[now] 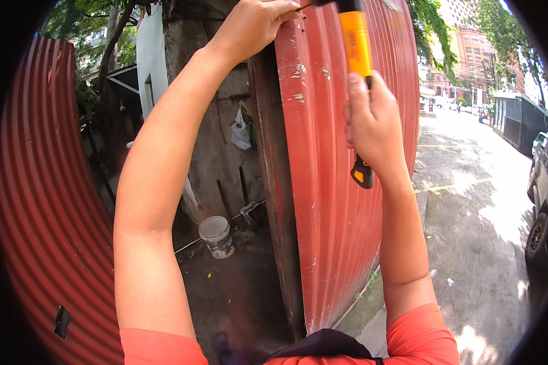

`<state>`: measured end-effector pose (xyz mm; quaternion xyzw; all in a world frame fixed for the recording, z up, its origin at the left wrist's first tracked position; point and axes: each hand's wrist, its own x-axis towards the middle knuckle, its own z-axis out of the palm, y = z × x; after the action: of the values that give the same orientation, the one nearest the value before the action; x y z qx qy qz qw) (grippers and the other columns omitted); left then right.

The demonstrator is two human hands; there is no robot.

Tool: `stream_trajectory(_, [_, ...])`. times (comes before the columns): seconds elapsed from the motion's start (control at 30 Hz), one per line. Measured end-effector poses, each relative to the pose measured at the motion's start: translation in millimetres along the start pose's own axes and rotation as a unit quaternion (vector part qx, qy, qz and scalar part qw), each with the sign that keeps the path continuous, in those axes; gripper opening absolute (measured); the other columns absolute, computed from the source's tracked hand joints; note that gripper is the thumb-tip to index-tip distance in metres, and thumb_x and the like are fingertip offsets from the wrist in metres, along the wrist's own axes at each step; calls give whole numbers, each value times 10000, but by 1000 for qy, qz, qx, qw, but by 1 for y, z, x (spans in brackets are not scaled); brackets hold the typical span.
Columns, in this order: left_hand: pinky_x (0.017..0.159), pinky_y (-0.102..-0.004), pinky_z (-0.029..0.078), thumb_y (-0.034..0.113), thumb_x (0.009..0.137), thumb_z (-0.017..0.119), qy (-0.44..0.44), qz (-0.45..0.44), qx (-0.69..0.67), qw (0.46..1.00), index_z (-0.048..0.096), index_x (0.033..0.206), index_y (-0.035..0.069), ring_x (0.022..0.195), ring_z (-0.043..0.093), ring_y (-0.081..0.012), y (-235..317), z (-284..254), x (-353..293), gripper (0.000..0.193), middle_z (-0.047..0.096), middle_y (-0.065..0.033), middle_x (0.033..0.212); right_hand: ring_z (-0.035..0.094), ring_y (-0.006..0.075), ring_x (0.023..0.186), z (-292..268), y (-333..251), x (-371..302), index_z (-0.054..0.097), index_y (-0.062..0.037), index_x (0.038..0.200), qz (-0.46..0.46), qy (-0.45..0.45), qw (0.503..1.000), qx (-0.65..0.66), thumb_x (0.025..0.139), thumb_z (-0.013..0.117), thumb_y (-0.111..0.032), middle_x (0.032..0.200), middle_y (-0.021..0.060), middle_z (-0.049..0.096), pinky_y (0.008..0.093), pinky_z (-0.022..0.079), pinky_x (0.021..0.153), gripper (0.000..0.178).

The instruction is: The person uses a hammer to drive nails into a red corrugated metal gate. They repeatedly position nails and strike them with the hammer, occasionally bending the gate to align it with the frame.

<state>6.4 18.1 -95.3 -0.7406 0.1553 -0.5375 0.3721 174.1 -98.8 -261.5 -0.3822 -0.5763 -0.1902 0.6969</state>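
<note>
My right hand (373, 118) is wrapped round the black and yellow handle of a hammer (355, 45), which stands nearly upright with its butt below my fist. The dark hammer head is partly cut off by the top edge. Raised at the top, my left hand (252, 24) pinches a thin dark nail (307, 6) beside the hammer head. It is at the upper edge of a red corrugated metal sheet (332, 182), which has scratches and chipped paint. The nail's tip cannot be made out.
Another red corrugated sheet (42, 182) stands at the left. Between the sheets, a stained white bucket (215, 234) sits on the dark ground, and a white plastic bag (240, 131) hangs on the wall. Parked vehicles (542, 201) line the sunlit road at the right.
</note>
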Motion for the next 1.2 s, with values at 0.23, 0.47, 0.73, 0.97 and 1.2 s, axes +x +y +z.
stream_trajectory(0.23, [794, -414, 560, 4, 890, 682, -33, 5, -4, 999, 697, 946, -25, 906, 690, -375, -9, -9, -3, 65, 694, -177, 937, 469, 76, 435, -3, -21, -12, 485, -56, 939, -16, 99, 980, 174, 1114, 453, -341, 641, 3, 493, 244, 397, 399, 335])
stream_trajectory(0.47, [800, -414, 560, 34, 892, 697, -87, 20, -6, 996, 739, 979, -23, 902, 701, -364, -13, -19, 8, 112, 707, -186, 915, 478, 79, 436, -10, -19, -6, 499, -50, 952, 14, 1, 999, 46, 1109, 466, -349, 646, 11, 500, 254, 407, 404, 340])
stream_trajectory(0.73, [882, -348, 572, 128, 924, 747, -316, -141, -68, 936, 738, 1142, -25, 1020, 744, -261, -16, -50, 56, 266, 763, -188, 1086, 477, 65, 442, -32, -44, -18, 503, -68, 912, 83, 6, 989, 124, 1105, 479, -327, 628, -5, 507, 244, 389, 397, 324])
stream_trajectory(0.97, [952, -398, 527, 147, 867, 794, -261, -34, -12, 965, 766, 1051, 4, 1099, 661, -344, -20, -32, 36, 234, 720, -145, 1107, 473, 67, 430, -29, -24, -18, 505, -68, 972, 80, -33, 995, 46, 1119, 435, -342, 627, -2, 491, 236, 391, 391, 319])
stream_trajectory(1.2, [1165, -501, 375, 509, 789, 843, -96, -54, 183, 977, 700, 1279, 116, 1413, 426, -417, -3, -31, -18, 645, 568, -159, 1416, 461, 55, 439, -18, -21, -10, 484, -81, 948, 41, -37, 998, 28, 1114, 464, -333, 640, -15, 478, 238, 394, 393, 302])
